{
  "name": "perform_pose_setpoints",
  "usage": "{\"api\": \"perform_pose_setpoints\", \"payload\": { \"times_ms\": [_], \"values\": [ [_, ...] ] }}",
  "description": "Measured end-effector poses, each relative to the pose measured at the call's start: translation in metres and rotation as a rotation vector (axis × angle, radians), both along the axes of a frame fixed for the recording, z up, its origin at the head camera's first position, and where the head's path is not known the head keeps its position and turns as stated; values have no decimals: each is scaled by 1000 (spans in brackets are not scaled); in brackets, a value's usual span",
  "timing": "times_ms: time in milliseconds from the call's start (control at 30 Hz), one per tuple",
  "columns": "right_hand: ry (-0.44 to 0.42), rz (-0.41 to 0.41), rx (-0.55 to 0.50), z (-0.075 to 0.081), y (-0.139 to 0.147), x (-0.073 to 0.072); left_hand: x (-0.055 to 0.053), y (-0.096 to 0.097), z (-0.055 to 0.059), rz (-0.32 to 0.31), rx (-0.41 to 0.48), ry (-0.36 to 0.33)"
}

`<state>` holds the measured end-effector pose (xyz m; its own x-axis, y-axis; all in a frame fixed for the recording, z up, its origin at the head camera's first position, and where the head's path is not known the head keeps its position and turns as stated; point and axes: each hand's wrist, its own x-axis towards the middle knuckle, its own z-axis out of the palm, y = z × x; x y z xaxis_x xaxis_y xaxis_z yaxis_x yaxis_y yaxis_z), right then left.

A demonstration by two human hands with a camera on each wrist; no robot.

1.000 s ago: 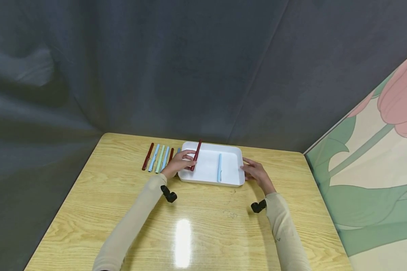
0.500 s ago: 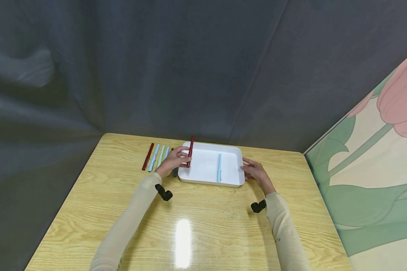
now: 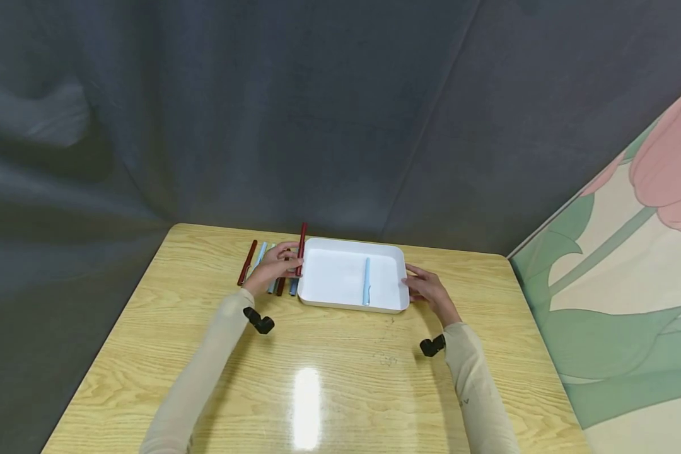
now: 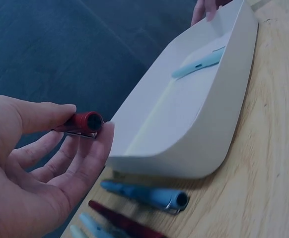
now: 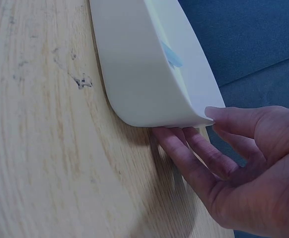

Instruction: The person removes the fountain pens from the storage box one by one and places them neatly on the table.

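A dark red pen (image 3: pixel 301 249) with a metal clip is pinched between the thumb and fingers of my left hand (image 3: pixel 272 265). It is held up beside the left wall of the white tray (image 3: pixel 335 277), above a row of pens. One pen end (image 4: pixel 93 121) faces the left wrist camera. My right hand (image 3: pixel 429 290) grips the tray's right side; in the right wrist view its thumb (image 5: pixel 224 113) hooks over the rim and the fingers press the outer wall. Inside the tray lies a light blue pen (image 3: pixel 366 282).
Left of the tray several pens lie side by side, partly covered by my left hand: a dark red pen (image 3: pixel 247 263) outermost, a blue pen (image 4: pixel 147 194) nearest the tray. The wooden table (image 3: pixel 363 372) meets a dark curtain (image 3: pixel 295 126) behind; a flower-patterned panel (image 3: pixel 618 328) stands right.
My left hand has moved left with the dark red pen, from over the tray to over the row of pens. The right hand and the tray have stayed put.
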<state>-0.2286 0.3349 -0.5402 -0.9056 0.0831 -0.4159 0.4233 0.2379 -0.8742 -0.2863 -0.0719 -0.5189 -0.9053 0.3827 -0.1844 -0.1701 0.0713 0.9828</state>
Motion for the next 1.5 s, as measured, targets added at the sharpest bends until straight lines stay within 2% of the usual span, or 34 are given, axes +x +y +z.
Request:
{"api": "perform_pose_setpoints", "payload": {
  "times_ms": [200, 433, 667, 900, 1167, 1500],
  "values": [
    [-2, 0, -2, -1, 1, 0, -1, -16, -1, 40, -51, 25],
    [-9, -21, -2, -4, 2, -2, -1, -34, -3, 62, -69, 63],
    [9, -5, -13, -5, 3, -1, 2, -47, 0, 94, -85, 78],
    [4, -4, -17, -5, 3, 0, 1, -64, -6, 134, -132, 99],
    [-14, -22, -4, -6, 3, -2, 1, -78, -8, 228, -197, 72],
    [-9, -19, -7, -4, 2, -2, 2, -95, -13, 335, -289, 101]
  ]
}}
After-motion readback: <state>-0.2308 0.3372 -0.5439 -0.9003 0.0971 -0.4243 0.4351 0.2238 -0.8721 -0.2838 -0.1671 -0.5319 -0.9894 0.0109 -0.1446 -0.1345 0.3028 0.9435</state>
